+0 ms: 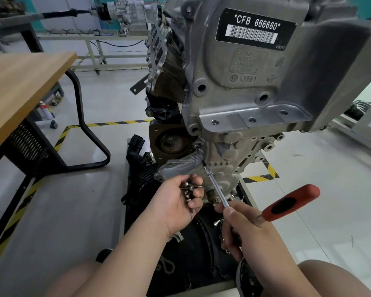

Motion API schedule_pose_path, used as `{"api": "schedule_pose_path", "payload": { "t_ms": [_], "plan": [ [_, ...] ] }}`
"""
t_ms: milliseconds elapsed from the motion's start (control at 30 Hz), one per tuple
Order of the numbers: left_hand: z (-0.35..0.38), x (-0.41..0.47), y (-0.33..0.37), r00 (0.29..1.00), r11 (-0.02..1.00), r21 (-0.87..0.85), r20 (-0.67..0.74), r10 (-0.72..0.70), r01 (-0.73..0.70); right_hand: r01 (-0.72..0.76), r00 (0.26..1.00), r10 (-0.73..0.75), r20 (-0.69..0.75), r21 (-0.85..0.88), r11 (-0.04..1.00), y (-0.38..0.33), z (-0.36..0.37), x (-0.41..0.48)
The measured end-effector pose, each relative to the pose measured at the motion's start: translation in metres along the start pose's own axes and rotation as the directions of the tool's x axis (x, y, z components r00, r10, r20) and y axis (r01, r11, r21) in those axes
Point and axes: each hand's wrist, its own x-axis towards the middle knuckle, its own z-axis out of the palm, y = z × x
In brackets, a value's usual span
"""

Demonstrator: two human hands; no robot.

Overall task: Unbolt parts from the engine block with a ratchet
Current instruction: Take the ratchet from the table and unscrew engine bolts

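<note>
The grey engine block [229, 86] stands upright in front of me, with a black barcode label at its top. My left hand [178, 202] is cupped palm-up, holding several loose bolts [189, 189] just below a grey cover on the block. My right hand [246, 228] grips a ratchet with a red and black handle [290, 203]. Its thin steel extension [214, 185] slants up and left, and its tip sits at the lower edge of that cover.
A wooden table [19, 86] with black legs stands to the left. Black engine parts [141, 166] lie on the floor beside the block's base. Yellow-black hazard tape [259, 177] marks the floor. A white bench runs along the back, a white frame along the right edge.
</note>
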Motion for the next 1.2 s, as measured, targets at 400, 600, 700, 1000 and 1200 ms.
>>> {"api": "schedule_pose_path", "payload": {
  "t_ms": [400,600,700,1000,1200],
  "plan": [
    [-0.008,-0.006,0.010,0.997,0.986,-0.155,0.052,0.064,-0.055,0.003,0.999,-0.002,0.050,-0.024,1.000,-0.001,-0.001,-0.002],
    [-0.005,-0.008,0.006,0.995,0.986,-0.154,0.088,-0.046,0.059,0.011,1.000,-0.011,0.026,-0.014,1.000,-0.001,-0.001,-0.001],
    [-0.004,-0.010,0.005,0.994,0.989,-0.115,0.062,-0.090,0.096,0.019,1.000,-0.019,0.021,-0.008,1.000,0.000,-0.001,-0.001],
    [-0.005,-0.009,0.001,0.989,0.970,-0.199,-0.019,-0.146,0.140,0.012,1.000,-0.012,0.023,-0.008,1.000,0.002,-0.001,0.000],
    [-0.004,-0.005,0.005,0.995,0.978,-0.207,-0.089,-0.052,0.032,-0.015,0.999,0.015,0.033,-0.006,1.000,0.001,-0.002,-0.001]
  ]
}}
